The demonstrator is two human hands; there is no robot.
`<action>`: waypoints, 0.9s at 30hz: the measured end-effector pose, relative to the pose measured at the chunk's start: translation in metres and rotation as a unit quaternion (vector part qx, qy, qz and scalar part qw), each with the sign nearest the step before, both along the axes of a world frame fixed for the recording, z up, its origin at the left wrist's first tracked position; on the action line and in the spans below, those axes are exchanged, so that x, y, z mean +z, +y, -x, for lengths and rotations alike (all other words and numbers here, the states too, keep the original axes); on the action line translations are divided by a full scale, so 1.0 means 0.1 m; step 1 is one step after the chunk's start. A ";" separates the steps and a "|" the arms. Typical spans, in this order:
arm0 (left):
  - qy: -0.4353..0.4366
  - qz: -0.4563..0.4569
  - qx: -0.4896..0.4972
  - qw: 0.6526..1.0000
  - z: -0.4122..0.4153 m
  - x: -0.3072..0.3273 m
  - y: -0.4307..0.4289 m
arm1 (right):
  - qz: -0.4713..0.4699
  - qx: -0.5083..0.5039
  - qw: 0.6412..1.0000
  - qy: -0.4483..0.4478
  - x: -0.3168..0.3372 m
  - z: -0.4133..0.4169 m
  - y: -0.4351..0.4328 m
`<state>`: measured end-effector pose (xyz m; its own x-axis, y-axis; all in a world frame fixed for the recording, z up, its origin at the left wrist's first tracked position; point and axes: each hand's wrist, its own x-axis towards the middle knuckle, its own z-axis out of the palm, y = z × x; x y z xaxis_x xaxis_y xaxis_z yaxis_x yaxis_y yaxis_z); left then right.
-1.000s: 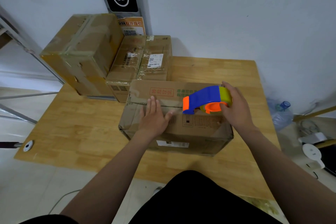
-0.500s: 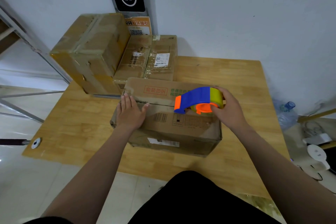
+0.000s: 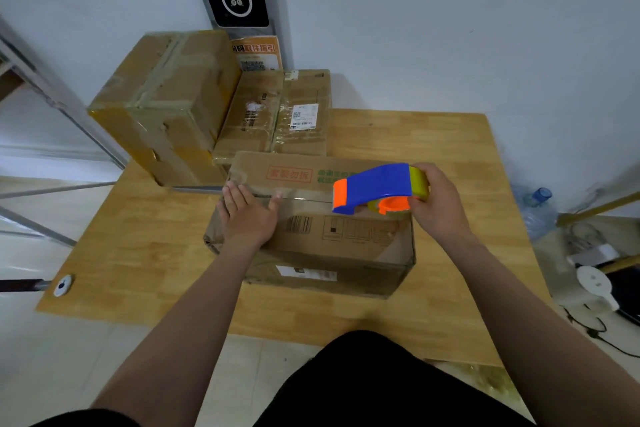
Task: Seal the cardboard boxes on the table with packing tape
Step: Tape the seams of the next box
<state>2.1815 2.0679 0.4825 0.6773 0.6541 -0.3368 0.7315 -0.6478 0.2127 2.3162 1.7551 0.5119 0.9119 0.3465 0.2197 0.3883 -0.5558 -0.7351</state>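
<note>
I am pressing my left hand (image 3: pixel 247 215) flat, fingers straight, on the left end of the cardboard box (image 3: pixel 346 239) lying mid-tabletop (image 3: pixel 138 246). My right hand (image 3: pixel 438 204) is gripping the blue-and-orange tape dispenser (image 3: pixel 375 187) over the box's top seam, further right.

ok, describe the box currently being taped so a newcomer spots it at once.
Start at the wooden table. A cluster of taped boxes fills its far-left corner; the target box lies alone in front, nearest the person. Only it carries red and green print on top, with the left hand flat on it and a blue-orange tape dispenser at its seam.
</note>
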 end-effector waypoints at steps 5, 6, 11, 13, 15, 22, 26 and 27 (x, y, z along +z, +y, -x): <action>0.000 -0.016 0.002 1.000 -0.01 -0.03 -0.03 | -0.007 -0.042 0.999 -0.016 0.04 -0.10 -0.34; 0.000 -0.017 0.001 1.000 -0.01 -0.04 -0.02 | -0.003 -0.051 0.999 -0.017 0.04 -0.12 -0.43; 0.001 -0.029 -0.006 1.000 -0.01 -0.08 -0.03 | 0.030 -0.071 0.997 -0.007 -0.04 -0.17 -0.69; 0.001 -0.035 -0.010 0.999 -0.01 -0.08 -0.04 | 0.047 -0.071 0.996 0.008 -0.07 -0.13 -0.67; -0.002 -0.038 -0.017 0.999 0.00 -0.07 -0.02 | 0.057 -0.068 0.996 0.015 -0.09 -0.12 -0.64; 0.009 -0.027 -0.083 0.996 0.01 -0.02 -0.54 | 0.099 -0.056 0.994 0.000 -0.06 -0.17 -0.63; -0.005 -0.006 -0.200 0.980 -0.13 0.02 -1.03 | 0.101 -0.045 0.994 0.000 -0.09 -0.19 -0.66; -0.008 0.002 -0.223 0.975 -0.19 0.06 -1.12 | 0.104 -0.046 0.993 0.004 -0.09 -0.20 -0.66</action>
<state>2.2001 1.9556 0.4881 0.8988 0.2922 -0.3268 0.3744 -0.8995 0.2253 2.3360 1.6888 0.5031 0.9431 0.2992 0.1452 0.3241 -0.7292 -0.6026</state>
